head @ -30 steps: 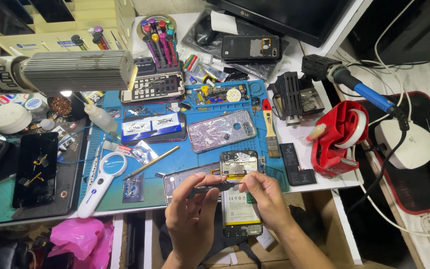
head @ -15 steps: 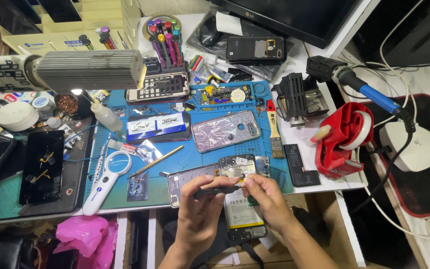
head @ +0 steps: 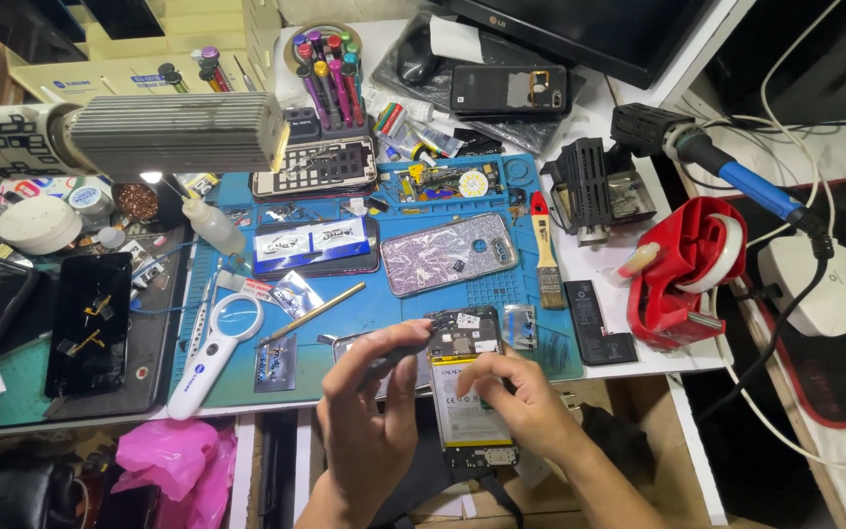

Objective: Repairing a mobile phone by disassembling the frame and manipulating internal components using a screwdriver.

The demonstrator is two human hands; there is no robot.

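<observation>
At the far left of our counter (head: 638, 367) lies a black phone screen (head: 90, 323) on a dark tray, well apart from our hands. Beside it, on the blue work mat (head: 384, 304), rest a white magnifying glass (head: 215, 355) and a thin wooden stick (head: 310, 315). Above them a ribbed desk lamp (head: 173, 133) reaches in from the left.

Near the front edge, our left hand (head: 369, 416) is closed around a dark slim tool (head: 394, 358), its tip resting on the upper part of the opened smartphone (head: 464, 387). Our right hand (head: 516, 402) lies on the phone with fingers curled over its white battery, steadying it. The phone hangs partly over the counter's front edge.

To the right sit a patterned phone back cover (head: 447, 253), a small brush with a red handle (head: 545, 250), a red tape dispenser (head: 682, 269) and a blue-handled soldering iron (head: 736, 176).

We judge that a slip of the tool could scratch the board or puncture the battery, and that the overhanging phone could tip off the edge if the steadying hand lifts.
</observation>
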